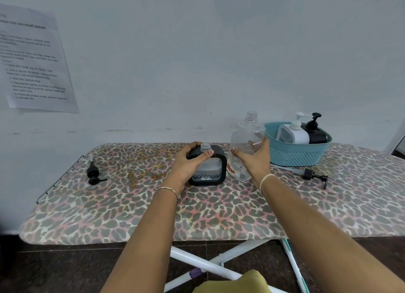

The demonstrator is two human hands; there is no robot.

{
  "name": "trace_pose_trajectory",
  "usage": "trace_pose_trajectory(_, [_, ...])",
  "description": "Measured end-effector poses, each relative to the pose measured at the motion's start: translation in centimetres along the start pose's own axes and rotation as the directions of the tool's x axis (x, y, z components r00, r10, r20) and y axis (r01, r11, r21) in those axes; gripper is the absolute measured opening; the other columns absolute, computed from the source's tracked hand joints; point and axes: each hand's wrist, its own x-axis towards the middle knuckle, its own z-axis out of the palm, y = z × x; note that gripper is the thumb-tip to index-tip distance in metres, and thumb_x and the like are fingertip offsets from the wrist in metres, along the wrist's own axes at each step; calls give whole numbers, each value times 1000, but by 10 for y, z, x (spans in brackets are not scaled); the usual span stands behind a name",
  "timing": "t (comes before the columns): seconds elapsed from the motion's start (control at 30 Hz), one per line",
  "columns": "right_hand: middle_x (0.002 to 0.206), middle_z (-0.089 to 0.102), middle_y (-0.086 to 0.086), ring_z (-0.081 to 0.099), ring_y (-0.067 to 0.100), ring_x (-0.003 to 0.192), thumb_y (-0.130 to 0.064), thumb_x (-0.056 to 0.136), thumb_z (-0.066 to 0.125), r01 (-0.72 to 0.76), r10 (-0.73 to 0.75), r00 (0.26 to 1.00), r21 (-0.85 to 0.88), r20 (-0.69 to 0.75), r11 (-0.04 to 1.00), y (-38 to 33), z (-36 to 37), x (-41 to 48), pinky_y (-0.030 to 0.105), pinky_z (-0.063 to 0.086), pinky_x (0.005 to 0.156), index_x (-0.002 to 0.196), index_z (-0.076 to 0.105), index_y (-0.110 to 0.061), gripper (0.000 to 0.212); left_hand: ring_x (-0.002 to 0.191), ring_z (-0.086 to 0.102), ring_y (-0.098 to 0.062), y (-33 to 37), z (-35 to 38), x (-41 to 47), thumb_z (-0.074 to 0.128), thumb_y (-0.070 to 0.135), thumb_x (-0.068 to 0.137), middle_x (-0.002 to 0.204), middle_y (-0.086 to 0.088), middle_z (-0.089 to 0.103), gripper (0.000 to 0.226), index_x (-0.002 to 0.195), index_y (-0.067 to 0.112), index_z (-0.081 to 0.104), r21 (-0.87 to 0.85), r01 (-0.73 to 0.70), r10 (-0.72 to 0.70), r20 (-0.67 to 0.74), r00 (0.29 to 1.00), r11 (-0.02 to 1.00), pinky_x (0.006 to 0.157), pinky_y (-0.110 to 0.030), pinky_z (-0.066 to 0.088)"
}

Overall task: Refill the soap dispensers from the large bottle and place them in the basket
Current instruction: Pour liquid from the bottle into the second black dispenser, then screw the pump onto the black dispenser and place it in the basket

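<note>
Basket point(293, 159) half full; pump point(315, 176) lies before it; board's near half bare.

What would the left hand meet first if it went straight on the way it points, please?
The left hand grips the black square soap dispenser; past it, probably only the pale wall.

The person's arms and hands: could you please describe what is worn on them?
No sleeves or gloves are worn. The left hand has a thin metal bracelet at the wrist; the right hand has a plain pale band. The thumbnails are painted dark red.
</note>
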Motion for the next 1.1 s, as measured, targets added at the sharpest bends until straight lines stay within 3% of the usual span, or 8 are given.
trace_pose_trajectory(0.23, [135, 47, 4, 50, 16, 120, -26, 58, 91, 39, -39, 998, 3, -40, 999, -10, -4, -16, 35, 40, 108, 139, 30, -18, 101, 98, 61, -5, 5, 4, -3, 81, 33, 73, 113, 7, 64, 48, 116, 27, 61, 36, 3, -3, -12, 1000, 999, 81, -19, 49])
trace_pose_trajectory(0.43, [146, 31, 6, 29, 20, 136, -39, 74, 78, 136, -188, 958, -236, -215, 962, -16, 1, -56, 42, 24, 116, 145, 23, -15, 93, 138, 34, -17, 6, 4, -10, 72, 50, 77, 150, 4, 38, 84, 147, 28, 32, 269, -57, 65, -22, 998, 961, 110, -33, 30])
trace_pose_trajectory(0.57, [146, 23, 5, 21, 21, 138, -40, 74, 75, 186, -274, 936, -350, -222, 918, -12, 11, -82, 44, 20, 116, 142, 22, -20, 89, 142, 29, -22, 6, -2, -21, 71, 54, 75, 155, -3, 28, 98, 152, 23, 19, 290, -36, 67, -96, 993, 956, 113, -38, 30])
trace_pose_trajectory(0.77, [152, 14, 5, 8, 25, 144, -40, 71, 76, 107, -163, 982, -420, -98, 901, -2, 42, -114, 54, 8, 114, 144, 17, -22, 96, 114, 55, -19, -6, -55, -41, 64, 39, 88, 139, -5, 50, 60, 139, 17, 42, 444, 15, 115, -264, 958, 896, 98, -34, 46])
trace_pose_trajectory(0.83, [154, 9, 8, 5, 24, 144, -38, 70, 79, 69, -106, 992, -396, -73, 916, 1, 53, -121, 50, 9, 115, 147, 12, -17, 104, 90, 62, -13, -9, -81, -51, 65, 31, 89, 128, -2, 58, 50, 134, 15, 50, 504, 29, 154, -316, 936, 863, 81, -25, 49])
trace_pose_trajectory(0.93, [155, 6, 13, 3, 25, 144, -39, 68, 82, 53, -82, 995, -394, -58, 918, 3, 69, -128, 45, 15, 116, 150, 4, -9, 117, 50, 50, -8, -15, -119, -64, 64, 23, 90, 94, 4, 63, 39, 127, 14, 57, 555, 58, 192, -382, 904, 830, 50, -20, 43])
trace_pose_trajectory(1.0, [155, 6, 15, 5, 27, 144, -39, 67, 83, 49, -79, 995, -411, -56, 910, 2, 78, -130, 42, 15, 116, 150, 2, -6, 121, 51, 55, -12, -17, -145, -71, 63, 19, 89, 89, 0, 65, 32, 121, 15, 61, 590, 98, 213, -434, 875, 801, 48, -23, 45])
trace_pose_trajectory(1.1, [155, 11, 18, 10, 32, 143, -35, 63, 87, 3, -54, 992, -400, -115, 916, -3, 89, -128, 42, 16, 116, 149, 5, -5, 123, 76, 64, -21, -25, -177, -76, 62, 22, 87, 107, 0, 64, 27, 114, 21, 62, 681, 177, 251, -480, 841, 711, 68, -35, 56])
